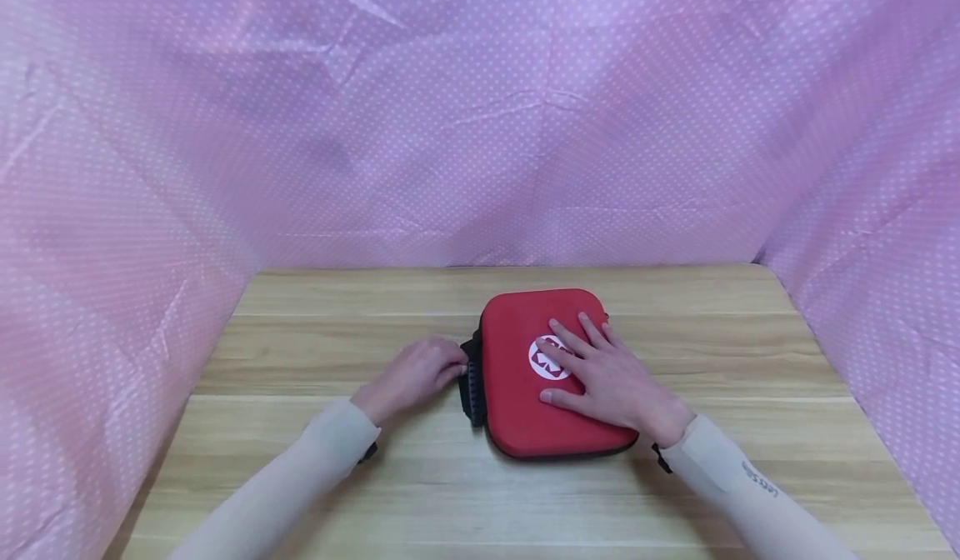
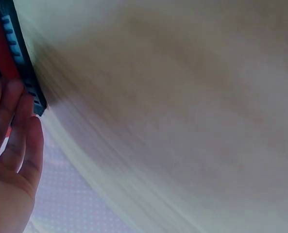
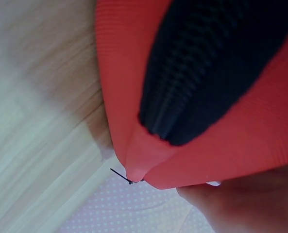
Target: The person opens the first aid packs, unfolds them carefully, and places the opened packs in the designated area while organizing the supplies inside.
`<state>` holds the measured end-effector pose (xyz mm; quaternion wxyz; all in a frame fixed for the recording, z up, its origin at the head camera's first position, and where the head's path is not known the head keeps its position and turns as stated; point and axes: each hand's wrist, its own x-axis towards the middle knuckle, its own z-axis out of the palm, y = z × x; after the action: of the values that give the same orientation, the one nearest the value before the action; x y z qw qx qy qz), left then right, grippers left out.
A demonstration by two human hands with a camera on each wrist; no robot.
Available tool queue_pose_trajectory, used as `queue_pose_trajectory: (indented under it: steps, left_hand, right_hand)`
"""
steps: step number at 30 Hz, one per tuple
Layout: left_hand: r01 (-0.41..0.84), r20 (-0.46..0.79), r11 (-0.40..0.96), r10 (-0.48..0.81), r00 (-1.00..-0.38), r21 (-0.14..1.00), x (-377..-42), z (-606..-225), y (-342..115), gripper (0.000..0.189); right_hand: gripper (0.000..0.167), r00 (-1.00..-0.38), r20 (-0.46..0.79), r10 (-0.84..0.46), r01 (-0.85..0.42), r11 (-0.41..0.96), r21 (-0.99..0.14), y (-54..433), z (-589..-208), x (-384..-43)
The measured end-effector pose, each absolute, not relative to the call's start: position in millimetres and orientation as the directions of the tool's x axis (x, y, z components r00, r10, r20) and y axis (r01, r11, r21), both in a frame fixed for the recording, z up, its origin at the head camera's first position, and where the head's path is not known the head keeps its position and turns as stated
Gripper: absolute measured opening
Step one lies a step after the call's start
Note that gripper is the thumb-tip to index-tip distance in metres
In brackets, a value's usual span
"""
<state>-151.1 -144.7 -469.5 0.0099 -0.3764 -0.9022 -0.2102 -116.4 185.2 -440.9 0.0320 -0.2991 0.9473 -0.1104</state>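
Note:
A red zippered case (image 1: 517, 414) with a round white emblem lies closed-looking on the table. On its left side is a black ribbed handle (image 1: 476, 397). My left hand (image 1: 423, 372) pinches at the far end of this handle, thumb and forefinger together; in the left wrist view the curled fingers (image 2: 18, 131) overlap the handle's end. What exactly sits between the fingertips is hidden. Spread flat across the lid, my right hand (image 1: 611, 381) partly covers the emblem. The right wrist view shows the case's black zipper (image 3: 192, 68) close up, ending at a red corner.
The wooden table (image 1: 315, 310) carries the case right of its middle. Pink dotted cloth (image 1: 525, 127) hangs behind the table and along both sides. Dark bands show at both wrists, below pale sleeves (image 1: 300, 460).

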Motion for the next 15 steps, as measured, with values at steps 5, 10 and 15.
queue_pose_trajectory:
  steps: [5,10,15]
  left_hand:
    - [0.594,0.112,0.644,0.627,-0.771,0.482,-139.3,-470.2,-144.0,0.007]
    - [0.569,0.066,0.636,0.635,-0.77,0.521,-126.5,-469.5,-143.2,0.01]
    - [0.619,0.08,0.633,0.666,-0.742,0.465,-115.8,-466.2,-141.1,0.008]
  right_hand:
    - [0.079,-0.815,0.003,-0.579,-0.564,0.793,-0.23,184.2,-440.8,-115.9]
    - [0.08,-0.821,-0.008,-0.57,-0.553,0.799,-0.236,184.6,-440.4,-115.4]
    - [0.08,-0.822,-0.021,-0.569,-0.548,0.802,-0.237,184.7,-439.0,-114.9]
